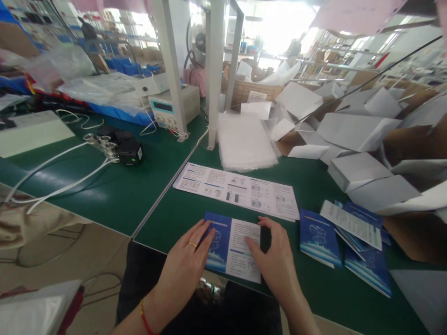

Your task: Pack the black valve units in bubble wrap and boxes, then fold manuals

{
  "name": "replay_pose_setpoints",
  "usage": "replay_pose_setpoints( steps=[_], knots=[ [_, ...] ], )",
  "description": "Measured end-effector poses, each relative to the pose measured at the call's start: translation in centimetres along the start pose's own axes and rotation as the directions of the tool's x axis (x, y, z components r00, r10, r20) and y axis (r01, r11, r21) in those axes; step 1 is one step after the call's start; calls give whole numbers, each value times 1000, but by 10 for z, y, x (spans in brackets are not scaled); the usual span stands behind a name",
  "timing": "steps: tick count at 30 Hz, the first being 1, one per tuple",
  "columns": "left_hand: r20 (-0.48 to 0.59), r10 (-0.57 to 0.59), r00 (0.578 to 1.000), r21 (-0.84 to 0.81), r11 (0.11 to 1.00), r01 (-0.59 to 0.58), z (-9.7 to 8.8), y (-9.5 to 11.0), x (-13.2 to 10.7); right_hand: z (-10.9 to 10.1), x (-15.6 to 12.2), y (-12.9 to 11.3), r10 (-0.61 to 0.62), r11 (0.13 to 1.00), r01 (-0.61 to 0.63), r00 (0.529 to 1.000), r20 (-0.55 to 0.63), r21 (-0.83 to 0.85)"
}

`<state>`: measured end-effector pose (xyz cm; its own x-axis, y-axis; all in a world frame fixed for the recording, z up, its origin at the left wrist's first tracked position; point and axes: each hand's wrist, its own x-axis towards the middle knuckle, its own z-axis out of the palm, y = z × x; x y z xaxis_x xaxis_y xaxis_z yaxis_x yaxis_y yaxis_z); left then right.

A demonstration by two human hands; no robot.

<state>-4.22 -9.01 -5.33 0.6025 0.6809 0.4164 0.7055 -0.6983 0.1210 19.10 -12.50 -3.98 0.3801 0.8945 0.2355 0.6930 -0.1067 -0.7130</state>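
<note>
A folded leaflet (240, 267) lies at the table's front edge, with a dark blue panel on the left and a white printed panel on the right. My left hand (186, 263) rests on the blue panel, fingers stretched out over it. At the white panel's right edge is my right hand (277, 256), its thumb on the paper and its curved fingers apart from the thumb. Just behind lies a stack of long unfolded printed sheets (237, 190). Several folded blue leaflets (317, 235) are piled to the right, one showing its white side.
White boxes (356, 132) with open flaps crowd the back right. Clear plastic bags (246, 142) lie beside a metal post (213, 74). Left of it stand a power supply (165, 111) and black devices with white cables (129, 152). A seam crosses the green table (153, 181).
</note>
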Motion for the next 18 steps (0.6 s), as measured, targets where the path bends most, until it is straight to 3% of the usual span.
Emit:
replay_pose_setpoints(
  steps=[4,6,8,10,12,18],
  knots=[
    [20,36,999,8,999,-36,-10,2,1,-1,-12,-9,24,999,-23,999,-28,43],
    [70,43,997,-33,999,-41,-14,2,0,1,-21,-11,-83,996,84,991,-103,5],
    [110,50,993,-81,996,-41,-16,-1,-2,2,-29,-12,-264,965,258,954,-141,-54],
    [130,64,989,-107,993,-51,-17,-5,-3,4,-32,-15,-400,916,396,911,-96,-65],
    [136,85,987,-114,991,-69,-17,-8,-3,5,-33,-20,-460,888,459,888,-24,-34],
    [93,72,993,-163,985,-56,-24,-8,5,0,-31,-30,-502,864,498,862,67,71]
  ],
)
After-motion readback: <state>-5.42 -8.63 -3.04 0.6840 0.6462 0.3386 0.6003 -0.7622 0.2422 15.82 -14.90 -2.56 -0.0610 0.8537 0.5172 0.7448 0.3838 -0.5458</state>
